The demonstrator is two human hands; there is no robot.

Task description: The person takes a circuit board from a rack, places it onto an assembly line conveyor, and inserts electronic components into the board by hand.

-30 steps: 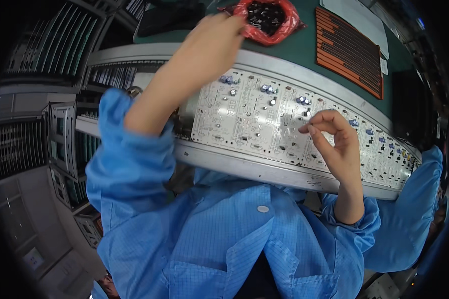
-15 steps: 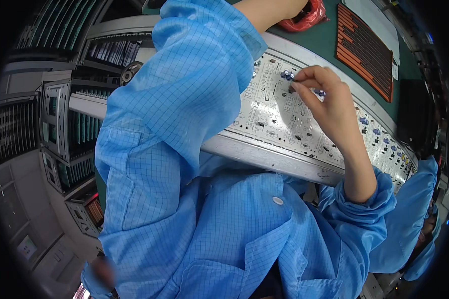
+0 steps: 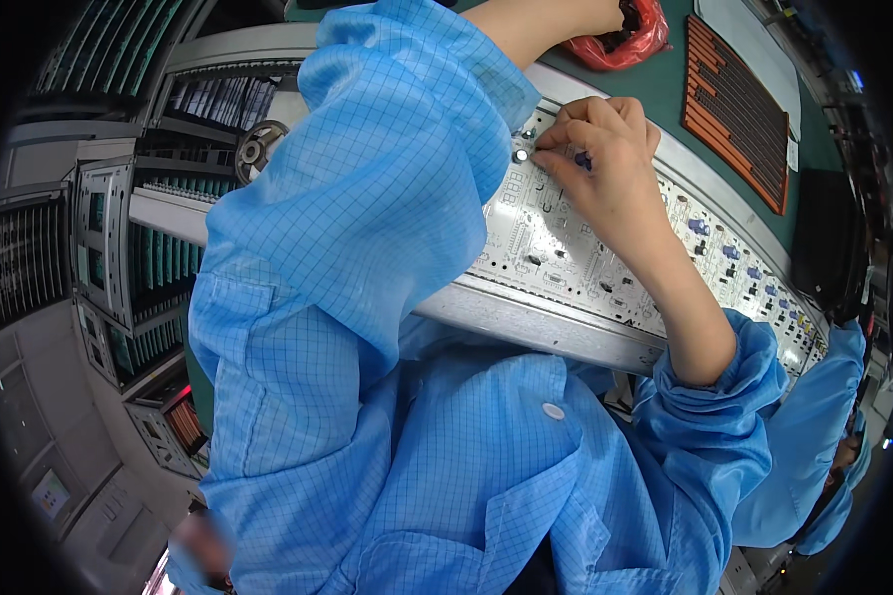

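My left hand (image 3: 593, 14) reaches into a red plastic bag (image 3: 633, 48) at the top, where its fingers are hidden among dark small parts. Over a white circuit board (image 3: 511, 233), my right hand (image 3: 610, 169) has thumb and forefinger pinched low at the board's upper left. Whatever lies between those fingertips is too small or hidden to name. Just left of them stands a small round capacitor (image 3: 521, 156) with a pale top. A blue capacitor (image 3: 583, 160) shows beneath the right hand, partly covered.
The board sits in a metal rail (image 3: 556, 337) running toward the right, with more blue components (image 3: 731, 252) along it. Behind lie an orange slotted strip tray (image 3: 734, 114) and a green mat (image 3: 665, 89). Board racks (image 3: 109, 233) stand left; a blue-sleeved person (image 3: 804, 436) is close at right.
My right hand has moved left along the board, uncovering a blue component to its right. My left hand stays at the red bag, with its fingers deeper inside. The view has shifted slightly.
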